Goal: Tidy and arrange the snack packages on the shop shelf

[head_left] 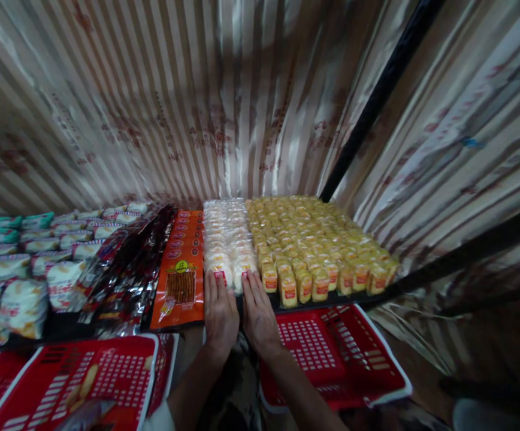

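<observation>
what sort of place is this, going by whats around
Probably a snack stall or small shop, perhaps makeshift: white packets and yellow packets stand in tight rows, red baskets sit in front, and striped sheeting hangs behind.

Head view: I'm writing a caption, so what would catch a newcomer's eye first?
Probably the bright orange snack packets, just left of the white wrapped snacks. Next, the left hand and right hand, side by side at the front of those white rows. Then the red plastic baskets, lower down on both sides.
</observation>
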### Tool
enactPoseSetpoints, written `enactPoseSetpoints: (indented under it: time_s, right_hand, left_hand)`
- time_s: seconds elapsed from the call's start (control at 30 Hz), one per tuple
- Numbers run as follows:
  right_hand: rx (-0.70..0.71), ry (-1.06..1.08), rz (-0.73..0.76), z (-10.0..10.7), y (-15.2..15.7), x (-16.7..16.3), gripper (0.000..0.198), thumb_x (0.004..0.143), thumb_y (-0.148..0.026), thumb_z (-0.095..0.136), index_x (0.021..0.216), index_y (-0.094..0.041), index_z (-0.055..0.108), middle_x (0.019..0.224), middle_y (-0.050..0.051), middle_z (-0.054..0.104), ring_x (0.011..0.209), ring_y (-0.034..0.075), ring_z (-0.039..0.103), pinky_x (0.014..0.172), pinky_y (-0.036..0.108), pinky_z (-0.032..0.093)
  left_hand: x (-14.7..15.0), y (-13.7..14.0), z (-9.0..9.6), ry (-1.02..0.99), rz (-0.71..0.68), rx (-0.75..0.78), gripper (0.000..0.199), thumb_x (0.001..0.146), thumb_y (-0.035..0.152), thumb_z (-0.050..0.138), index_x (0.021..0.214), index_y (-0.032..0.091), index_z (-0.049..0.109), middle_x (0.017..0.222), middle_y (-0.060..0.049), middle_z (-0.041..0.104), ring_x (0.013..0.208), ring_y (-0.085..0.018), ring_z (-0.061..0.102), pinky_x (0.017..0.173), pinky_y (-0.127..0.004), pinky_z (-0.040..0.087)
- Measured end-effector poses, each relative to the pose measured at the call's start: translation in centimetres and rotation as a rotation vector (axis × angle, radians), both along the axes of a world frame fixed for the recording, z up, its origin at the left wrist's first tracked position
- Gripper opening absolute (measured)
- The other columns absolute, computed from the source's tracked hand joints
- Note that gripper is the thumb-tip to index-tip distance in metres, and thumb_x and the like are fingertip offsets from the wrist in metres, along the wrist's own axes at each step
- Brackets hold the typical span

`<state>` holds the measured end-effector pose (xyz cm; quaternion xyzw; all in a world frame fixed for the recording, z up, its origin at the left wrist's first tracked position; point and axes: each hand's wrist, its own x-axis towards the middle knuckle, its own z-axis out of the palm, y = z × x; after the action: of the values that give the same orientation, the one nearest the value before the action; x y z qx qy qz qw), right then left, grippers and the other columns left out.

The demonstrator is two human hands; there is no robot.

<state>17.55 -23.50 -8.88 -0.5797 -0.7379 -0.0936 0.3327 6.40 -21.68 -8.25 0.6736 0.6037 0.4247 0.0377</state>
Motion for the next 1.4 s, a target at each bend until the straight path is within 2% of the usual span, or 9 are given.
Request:
enactPoseSetpoints:
  time_s: [0.13, 0.37, 0.5, 0.67, 0.8, 0.93, 1.13, 1.3, 1.4]
  right_hand:
    - [0.042, 0.007, -0.033, 0.1, 0.5, -0.5, 0.062, 0.094, -0.012, 0.034, 0.153, -0.014, 0.017, 0.149, 0.018, 0.039, 0.143, 0.026, 0.028, 0.109, 0.048, 0.042]
    - [0.117, 0.119, -0.055, 0.2, 1.6, -1.2, 0.049, 0.097, -0.030, 0.036, 0.144, -0.014, 0.033, 0.141, 0.022, 0.041, 0.135, 0.031, 0.035, 0.101, 0.057, 0.043]
    - [0.067, 0.116, 0.019, 0.5, 2.4, -1.1, 0.053, 0.098, -0.030, 0.034, 0.149, -0.023, 0.024, 0.152, 0.017, 0.030, 0.141, 0.029, 0.028, 0.107, 0.058, 0.037]
    - [0.013, -0.140, 0.052, 0.9, 4.1, -1.3, 0.062, 0.098, -0.025, 0.027, 0.155, -0.026, 0.000, 0.160, 0.013, 0.014, 0.148, 0.029, 0.012, 0.110, 0.058, 0.030]
    - [0.008, -0.247, 0.019, 1.3, 4.4, -1.6, 0.065, 0.096, -0.025, 0.035, 0.155, -0.028, 0.007, 0.161, 0.012, 0.010, 0.147, 0.033, 0.015, 0.109, 0.058, 0.030]
    - [-0.003, -0.238, -0.004, 1.9, 4.1, -2.2, 0.064, 0.094, -0.024, 0.041, 0.154, -0.026, 0.018, 0.160, 0.013, 0.016, 0.146, 0.033, 0.018, 0.110, 0.058, 0.029]
    - [-0.040, -0.205, -0.031, 2.2, 3.8, -2.6, 0.057, 0.092, -0.023, 0.045, 0.148, -0.020, 0.034, 0.158, 0.014, 0.024, 0.148, 0.031, 0.014, 0.112, 0.056, 0.026]
    - [-0.121, -0.190, -0.054, 2.7, 3.5, -3.1, 0.062, 0.087, -0.020, 0.049, 0.147, -0.014, 0.036, 0.157, 0.016, 0.026, 0.148, 0.031, 0.008, 0.115, 0.055, 0.024]
    - [-0.197, -0.157, -0.074, 3.1, 3.3, -3.3, 0.066, 0.085, -0.020, 0.051, 0.148, -0.015, 0.034, 0.158, 0.014, 0.024, 0.149, 0.031, 0.007, 0.116, 0.053, 0.022]
  left_hand:
    - [-0.4, 0.0, -0.1, 0.015, -0.011, 0.016, 0.045, 0.097, 0.022, 0.032, 0.138, 0.011, 0.047, 0.149, -0.018, 0.040, 0.143, -0.027, 0.029, 0.113, -0.050, 0.034]
    - [0.3, -0.1, 2.1, -0.023, 0.005, -0.082, 0.044, 0.093, 0.025, 0.039, 0.129, 0.004, 0.054, 0.141, -0.023, 0.046, 0.137, -0.031, 0.036, 0.112, -0.052, 0.035]
    - [0.9, 0.0, 3.3, -0.133, 0.052, -0.175, 0.041, 0.093, 0.022, 0.038, 0.127, 0.007, 0.057, 0.142, -0.020, 0.047, 0.136, -0.028, 0.038, 0.113, -0.050, 0.035]
    - [0.6, 0.3, 3.0, -0.266, 0.048, -0.240, 0.039, 0.093, 0.024, 0.038, 0.125, 0.016, 0.059, 0.138, -0.014, 0.053, 0.132, -0.026, 0.045, 0.110, -0.047, 0.039]
    - [-0.7, 1.1, 4.1, -0.253, 0.009, -0.214, 0.042, 0.088, 0.027, 0.047, 0.127, 0.016, 0.058, 0.136, -0.015, 0.055, 0.130, -0.030, 0.047, 0.109, -0.049, 0.039]
    - [-2.1, 3.9, 5.4, -0.272, 0.117, -0.147, 0.046, 0.092, 0.026, 0.039, 0.135, 0.011, 0.048, 0.146, -0.018, 0.045, 0.140, -0.030, 0.034, 0.114, -0.053, 0.031]
    - [-0.9, 8.3, 4.3, -0.290, -0.002, -0.228, 0.044, 0.094, 0.024, 0.032, 0.133, 0.011, 0.049, 0.144, -0.019, 0.047, 0.141, -0.028, 0.033, 0.115, -0.050, 0.029]
    - [0.5, 8.6, 3.9, -0.266, 0.062, -0.324, 0.056, 0.094, 0.032, 0.034, 0.138, -0.003, 0.039, 0.148, -0.029, 0.035, 0.143, -0.032, 0.027, 0.117, -0.049, 0.024]
    - [0.4, 8.7, 3.7, -0.251, 0.043, -0.308, 0.058, 0.094, 0.034, 0.033, 0.139, -0.002, 0.037, 0.148, -0.029, 0.035, 0.144, -0.032, 0.026, 0.116, -0.052, 0.023]
